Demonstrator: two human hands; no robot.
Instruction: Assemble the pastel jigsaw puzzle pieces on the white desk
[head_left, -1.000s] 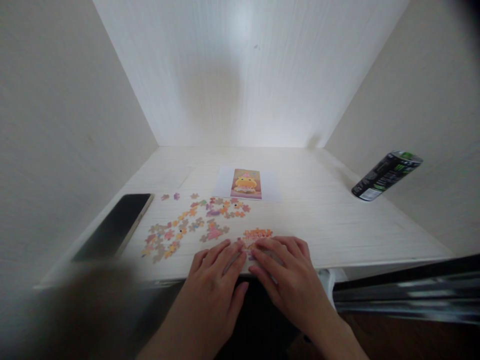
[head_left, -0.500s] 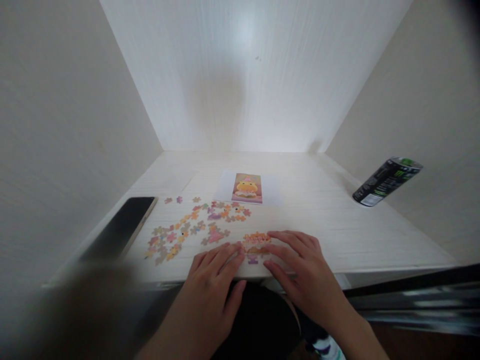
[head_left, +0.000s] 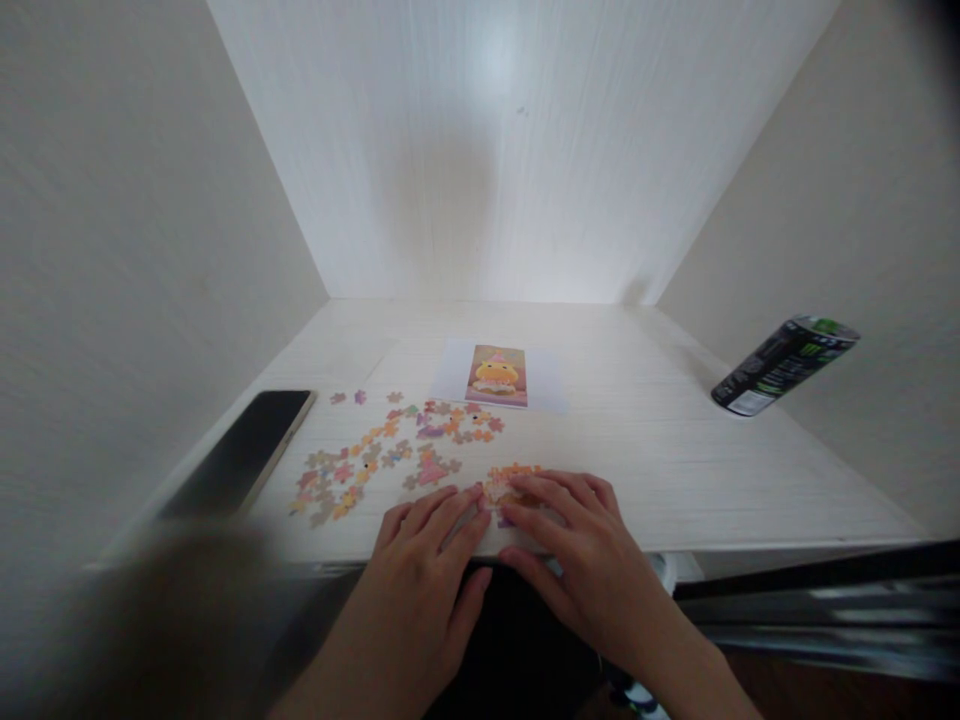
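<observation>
A small joined section of jigsaw puzzle [head_left: 517, 472], orange at the top, lies near the front edge of the white table. My left hand [head_left: 431, 560] rests at its left side, fingers stretched out and fingertips touching that edge. Over its right part lies my right hand [head_left: 574, 545], fingers extended and covering much of the section. Loose puzzle pieces [head_left: 330, 475] spread out to the left, among them a joined pink cluster [head_left: 431, 467]. Behind them, more pieces [head_left: 457, 422] sit close to a picture card [head_left: 496, 375] showing a yellow figure.
A smartphone [head_left: 247, 450] lies at the table's left side. On the right stands a black drink can [head_left: 780, 365] with green marks. White panels [head_left: 480, 180] enclose the table [head_left: 675, 470] at the back and both sides.
My right hand has slid left over the joined puzzle section and now hides more of it. The left hand has stayed nearly in place.
</observation>
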